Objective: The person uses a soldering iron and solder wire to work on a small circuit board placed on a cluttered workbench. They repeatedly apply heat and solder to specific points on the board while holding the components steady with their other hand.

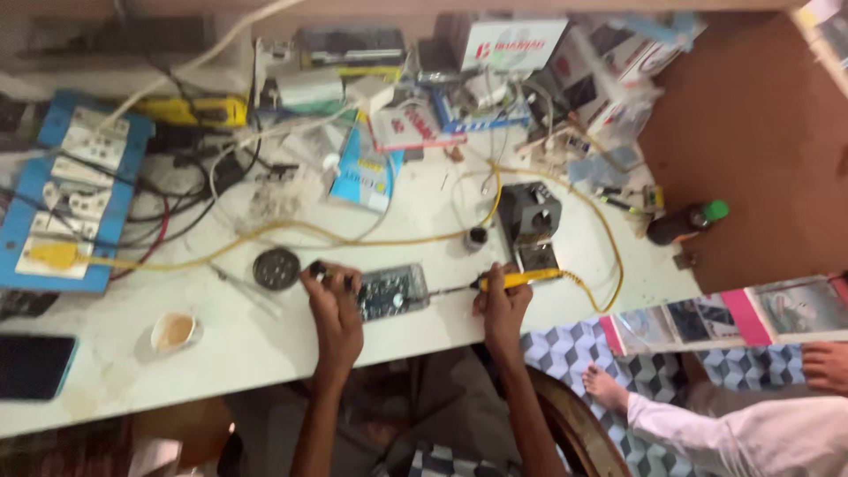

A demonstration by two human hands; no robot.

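green and grey, the opened rectangular phone with its bare circuit board (391, 291) lies flat near the front edge of the white desk (221, 349), its long axis running left to right, between the two hands. the left hand (334, 305) rests at the phone's left end, fingers curled down onto that end and seemingly around a small dark tool (316, 268); what exactly they pinch is too blurred to tell. the right hand (502, 305) sits just to the right of the phone, fingers clenched round the yellow-handled soldering iron (512, 280), whose thin metal tip points left and reaches the phone's right edge. so the phone lies to the left of the right hand, in line with the iron's shaft, and the left hand is the nearer one, touching it.

the iron's yellow cord (601, 265) loops away to the right and back across the desk. behind the right hand stands a grey boxy iron stand (528, 216). left of the left hand lies a round dark metal disc with holes (276, 268), and further left a small paper cup (175, 331). a blue board of white sockets (71, 190) and a dark phone (34, 367) lie at the far left. nothing stands between tip and board. another person's bare foot (605, 389) shows on the floor to the right.
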